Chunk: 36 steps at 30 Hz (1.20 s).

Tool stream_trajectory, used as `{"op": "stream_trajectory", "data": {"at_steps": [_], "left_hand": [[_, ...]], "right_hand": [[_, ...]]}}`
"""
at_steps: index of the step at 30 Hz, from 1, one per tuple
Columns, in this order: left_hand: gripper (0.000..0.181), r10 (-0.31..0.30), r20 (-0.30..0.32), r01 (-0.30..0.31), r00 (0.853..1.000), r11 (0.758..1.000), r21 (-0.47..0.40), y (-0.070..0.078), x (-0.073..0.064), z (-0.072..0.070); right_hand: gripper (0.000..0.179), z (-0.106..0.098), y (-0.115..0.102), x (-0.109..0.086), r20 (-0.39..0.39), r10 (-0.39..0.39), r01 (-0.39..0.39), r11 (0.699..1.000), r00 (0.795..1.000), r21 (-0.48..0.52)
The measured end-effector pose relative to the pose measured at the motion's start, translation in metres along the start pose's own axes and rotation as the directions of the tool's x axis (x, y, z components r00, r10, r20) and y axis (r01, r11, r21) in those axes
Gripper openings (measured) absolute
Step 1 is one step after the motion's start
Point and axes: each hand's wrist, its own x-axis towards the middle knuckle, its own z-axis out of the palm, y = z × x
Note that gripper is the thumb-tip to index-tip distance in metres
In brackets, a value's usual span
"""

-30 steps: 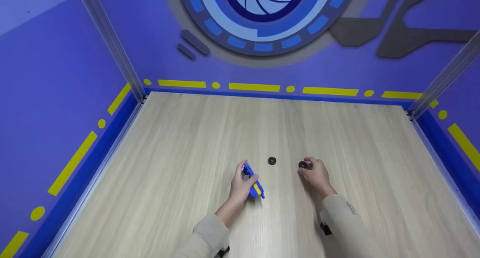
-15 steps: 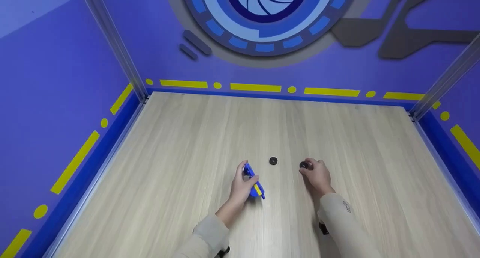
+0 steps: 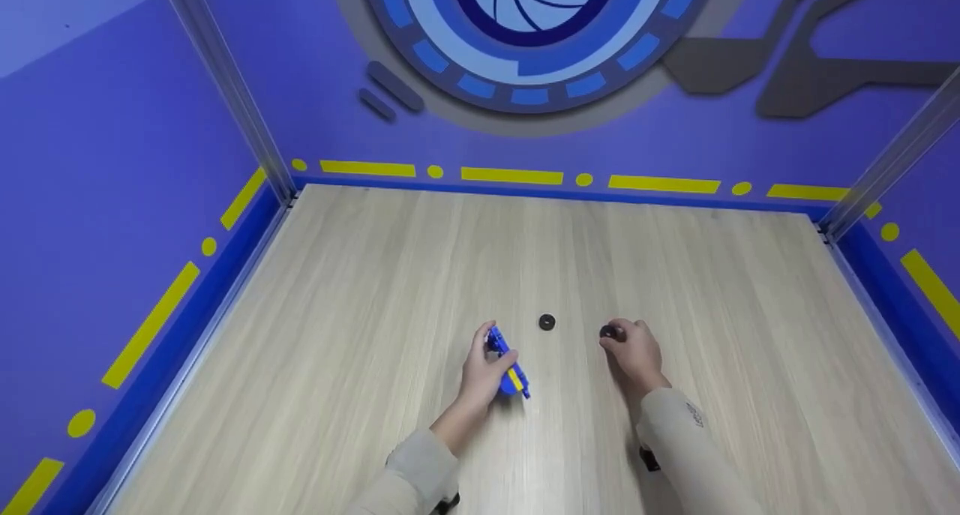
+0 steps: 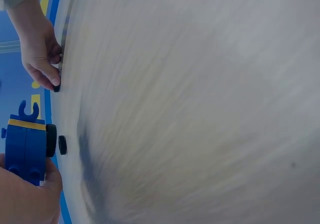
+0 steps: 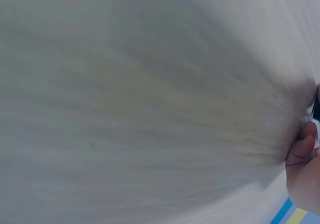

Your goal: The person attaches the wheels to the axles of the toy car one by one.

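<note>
In the head view, my left hand grips a blue toy vehicle with a yellow stripe, held on a slant. The left wrist view shows its blue hook and a black wheel on its side facing the table. To the right, my right hand pinches a small black toy wheel at the table surface, partly covered by the fingers. A second loose black wheel lies flat between the hands, touched by neither. The right wrist view catches only part of the right hand at its edge.
A pale wood-grain table lies under both hands. Blue panels with yellow markings stand along its back and sides. Metal posts rise at the far corners.
The right hand's fingers have drawn in round the black wheel, which now shows less. The left hand keeps its hold on the toy vehicle. The loose wheel stays put.
</note>
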Motion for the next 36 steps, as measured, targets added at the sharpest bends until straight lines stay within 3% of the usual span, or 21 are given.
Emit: {"op": "stream_trajectory", "data": {"at_steps": [8,15,29,36], "left_hand": [[0.062,-0.003,-0.002,0.003,1.0,1.0,0.017,-0.001,0.0,0.001],[0.062,0.001,0.02,0.0,1.0,1.0,-0.027,-0.001,-0.001,0.001],[0.062,0.011,0.001,-0.011,1.0,1.0,-0.014,0.002,-0.002,0.001],[0.062,0.02,-0.002,-0.02,1.0,1.0,-0.003,0.002,-0.002,0.002]], "right_hand": [[0.039,-0.001,0.002,-0.004,0.001,-0.088,0.088,0.995,0.996,0.049],[0.034,-0.003,-0.002,-0.015,0.001,-0.176,0.175,0.98,0.984,0.098],[0.028,0.001,-0.02,-0.034,0.025,-0.227,0.224,0.969,0.973,0.106],[0.028,0.005,-0.028,-0.043,0.038,-0.259,0.25,0.955,0.965,0.157]]}}
